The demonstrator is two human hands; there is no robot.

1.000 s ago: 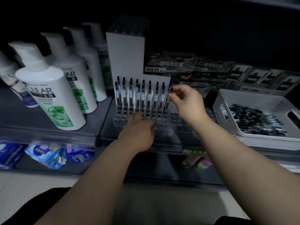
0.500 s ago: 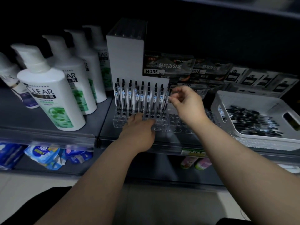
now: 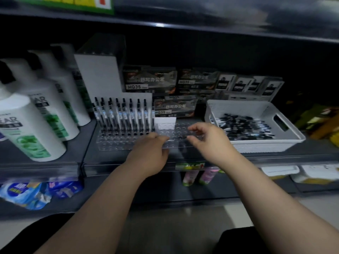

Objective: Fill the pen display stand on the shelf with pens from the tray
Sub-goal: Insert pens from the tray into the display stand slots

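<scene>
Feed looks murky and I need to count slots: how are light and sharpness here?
Head view: dim, shelf back nearly black; motion blur smears the upper shelf and bottles; standing pens, clear stand and tray are distinguishable; wide-angle lens bends shelf edges.

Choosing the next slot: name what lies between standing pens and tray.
Head view: the stand, its holes empty, a small white box, the right hand above.

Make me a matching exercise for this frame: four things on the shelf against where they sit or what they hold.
1 pen display stand
2 tray
3 shampoo bottles
4 pen boxes

A left end of shelf
B loose pens heaped inside
C stacked at the back
D upright pens in its left part

Pairs: 1-D, 2-B, 3-A, 4-C
</scene>
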